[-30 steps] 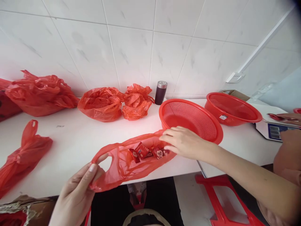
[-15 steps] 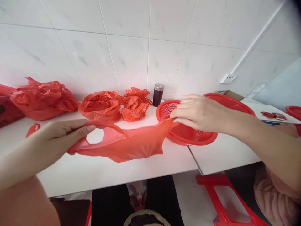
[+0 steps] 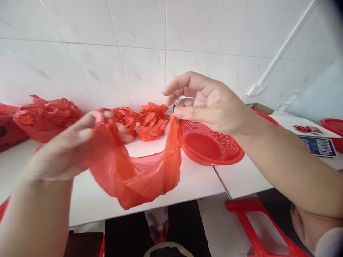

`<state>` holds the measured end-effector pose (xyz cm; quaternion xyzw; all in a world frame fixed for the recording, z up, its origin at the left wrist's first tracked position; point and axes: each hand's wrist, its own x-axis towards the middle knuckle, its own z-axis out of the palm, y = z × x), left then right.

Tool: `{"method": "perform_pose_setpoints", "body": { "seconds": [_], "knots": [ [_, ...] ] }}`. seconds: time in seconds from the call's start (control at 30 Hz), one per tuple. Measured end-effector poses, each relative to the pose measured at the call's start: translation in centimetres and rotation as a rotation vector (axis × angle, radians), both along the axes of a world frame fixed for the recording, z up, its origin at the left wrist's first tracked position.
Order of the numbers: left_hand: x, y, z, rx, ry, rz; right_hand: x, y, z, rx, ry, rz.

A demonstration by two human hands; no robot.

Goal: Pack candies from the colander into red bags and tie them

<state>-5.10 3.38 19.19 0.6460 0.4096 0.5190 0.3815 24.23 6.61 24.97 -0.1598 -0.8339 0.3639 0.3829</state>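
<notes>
A thin red plastic bag (image 3: 142, 182) hangs in a sagging curve between my two hands, above the white table. At its left end, my left hand (image 3: 72, 142) is closed on the gathered plastic; the hand is slightly blurred. My right hand (image 3: 209, 103) pinches the bag's other end between thumb and a fingertip, its remaining fingers raised and curled. Just behind and below that hand stands a red perforated plastic basket (image 3: 214, 163), with nothing visible in it.
Crumpled red bags (image 3: 48, 116) line the tiled wall, with a bunched one (image 3: 152, 123) in the middle. A dark tumbler (image 3: 176, 102) is mostly hidden by my right hand. A scale (image 3: 320, 146) carries small red packets at right. A red stool (image 3: 243, 217) stands below the table.
My right hand has moved up and left, and my left hand has turned upright. The bag, stretched sideways before, now droops between them.
</notes>
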Motion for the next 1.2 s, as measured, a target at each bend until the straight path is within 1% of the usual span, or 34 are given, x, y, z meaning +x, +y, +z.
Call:
{"method": "perform_pose_setpoints", "body": {
  "seconds": [0.07, 0.1, 0.13, 0.2, 0.27, 0.3, 0.37, 0.43, 0.47, 0.53, 0.57, 0.63, 0.7, 0.73, 0.83, 0.87, 0.9, 0.97, 1.03, 1.07, 1.13, 1.2],
  "knots": [
    [1.9, 0.1, 0.0, -0.149, 0.07, -0.298, -2.0, 0.2, -0.5, -0.116, 0.042, 0.057],
    [2.8, 0.1, 0.0, -0.188, 0.134, -0.394, -3.1, 0.2, -0.8, -0.179, 0.052, 0.089],
    [3.7, 0.1, 0.0, -0.184, 0.217, -0.43, -4.2, 0.1, -1.1, -0.236, 0.061, 0.116],
    [5.1, 0.1, -0.1, -0.159, 0.362, -0.421, -6.2, -0.1, -1.7, -0.313, 0.085, 0.139],
    [5.8, 0.1, -0.6, -0.219, 0.423, -0.382, -7.5, -0.2, -2.5, -0.314, 0.102, 0.105],
    [5.9, 0.1, -0.9, -0.275, 0.412, -0.338, -7.8, -0.1, -2.9, -0.282, 0.105, 0.07],
    [5.7, 0.4, -1.7, -0.373, 0.325, -0.22, -7.7, 0.5, -4.1, -0.211, 0.074, -0.009],
    [5.2, 0.8, -2.3, -0.418, 0.217, -0.132, -7.0, 1.4, -5.5, -0.225, -0.021, -0.018],
    [5.0, 1.1, -2.6, -0.449, 0.182, -0.125, -6.5, 1.9, -6.3, -0.273, -0.073, 0.006],
    [4.7, 1.6, -3.0, -0.52, 0.154, -0.176, -5.6, 2.8, -7.6, -0.393, -0.132, 0.057],
    [4.6, 1.8, -3.1, -0.544, 0.145, -0.212, -5.3, 3.0, -8.1, -0.433, -0.123, 0.062],
    [4.5, 2.2, -3.2, -0.563, 0.119, -0.27, -4.7, 2.9, -8.5, -0.439, -0.049, 0.013],
    [4.4, 2.4, -3.2, -0.529, 0.076, -0.308, -4.3, 1.7, -8.1, -0.391, 0.046, -0.03],
    [4.3, 2.4, -3.1, -0.504, 0.061, -0.343, -4.2, 0.9, -7.8, -0.376, 0.087, -0.028],
    [3.7, 2.4, -2.7, -0.367, 0.098, -0.477, -4.3, -2.2, -7.3, -0.402, 0.102, 0.086],
    [3.6, 2.3, -2.6, -0.31, 0.145, -0.495, -4.4, -2.9, -7.4, -0.401, 0.093, 0.121],
    [3.4, 2.3, -2.5, -0.262, 0.203, -0.491, -4.7, -3.4, -7.6, -0.375, 0.097, 0.122],
    [3.4, 2.4, -2.6, -0.191, 0.314, -0.419, -5.3, -3.2, -8.5, -0.264, 0.161, 0.023],
    [3.7, 2.6, -3.0, -0.148, 0.402, -0.346, -6.1, -1.8, -9.8, -0.191, 0.21, -0.118],
    [3.9, 2.7, -3.4, -0.12, 0.444, -0.312, -6.4, -0.9, -10.5, -0.201, 0.198, -0.17],
    [4.5, 3.0, -4.2, -0.034, 0.522, -0.22, -6.9, 0.9, -12.1, -0.275, 0.147, -0.233],
    [5.1, 3.2, -5.2, 0.059, 0.583, -0.084, -7.2, 2.1, -13.6, -0.349, 0.135, -0.262]
  ]
}}
